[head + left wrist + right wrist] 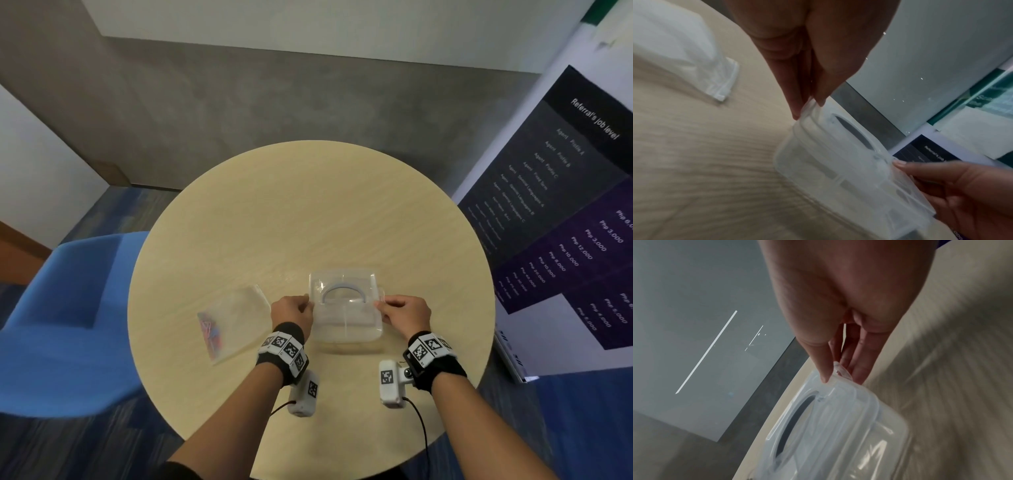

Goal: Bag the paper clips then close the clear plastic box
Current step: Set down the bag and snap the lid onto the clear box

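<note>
A clear plastic box (pixel 346 318) stands on the round wooden table (pixel 308 212), its lid (pixel 344 286) with a curved handle lying on top. My left hand (pixel 294 311) pinches the latch tab on the box's left side, seen close up in the left wrist view on the lid (pixel 838 138). My right hand (pixel 400 310) pinches the latch tab (pixel 841 371) on the right side, thumb on the lid (pixel 828 418). A clear zip bag (pixel 233 322) lies flat to the left, with coloured paper clips (pixel 210 334) inside at its near end.
A blue chair (pixel 65 318) stands at the table's left edge. A printed banner (pixel 561 219) hangs close on the right. In the left wrist view, the bag's sealed end (pixel 723 84) lies near my left hand.
</note>
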A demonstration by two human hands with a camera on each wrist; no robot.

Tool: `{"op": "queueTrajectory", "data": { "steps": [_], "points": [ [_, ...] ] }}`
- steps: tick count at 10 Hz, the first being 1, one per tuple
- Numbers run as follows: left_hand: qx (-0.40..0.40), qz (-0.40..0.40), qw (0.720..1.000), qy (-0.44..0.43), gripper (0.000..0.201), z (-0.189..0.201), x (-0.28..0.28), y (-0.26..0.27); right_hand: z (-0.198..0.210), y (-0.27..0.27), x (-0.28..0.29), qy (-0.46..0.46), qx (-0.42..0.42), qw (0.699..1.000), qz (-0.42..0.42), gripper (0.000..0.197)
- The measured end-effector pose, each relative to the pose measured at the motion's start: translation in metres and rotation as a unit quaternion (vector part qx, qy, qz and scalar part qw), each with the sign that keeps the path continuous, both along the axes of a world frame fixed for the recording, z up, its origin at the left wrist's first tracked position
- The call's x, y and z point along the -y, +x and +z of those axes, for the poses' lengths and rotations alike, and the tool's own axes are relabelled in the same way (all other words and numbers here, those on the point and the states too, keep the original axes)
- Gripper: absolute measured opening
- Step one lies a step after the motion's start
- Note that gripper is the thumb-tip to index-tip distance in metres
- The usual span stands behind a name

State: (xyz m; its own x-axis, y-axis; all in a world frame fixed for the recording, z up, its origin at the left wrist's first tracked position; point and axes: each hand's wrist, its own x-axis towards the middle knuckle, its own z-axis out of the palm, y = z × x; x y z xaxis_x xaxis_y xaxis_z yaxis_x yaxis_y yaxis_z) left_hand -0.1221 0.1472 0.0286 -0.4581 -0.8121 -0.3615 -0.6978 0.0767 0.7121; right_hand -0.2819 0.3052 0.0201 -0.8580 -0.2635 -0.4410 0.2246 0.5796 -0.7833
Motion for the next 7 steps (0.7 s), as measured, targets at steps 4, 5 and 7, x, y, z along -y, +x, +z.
{"op": "queueTrajectory", "data": {
  "steps": [4, 5, 7],
  "points": [
    [-0.023, 0.024, 0.998, 0.052, 0.044, 0.009, 0.001, -0.016, 0.026, -0.005, 0.023, 0.189, -0.187, 0.954, 0.141, 0.032],
    [-0.043, -0.021, 0.997, 0.063, 0.054, 0.005, -0.008, 0.006, 0.07, -0.034, 0.033, 0.231, -0.133, 0.934, 0.239, 0.036],
    [0.06, -0.253, 0.953, -0.158, 0.053, -0.044, -0.038, 0.097, 0.302, -0.072, 0.062, -0.057, -0.313, 0.915, 0.249, 0.029]
  ]
}}
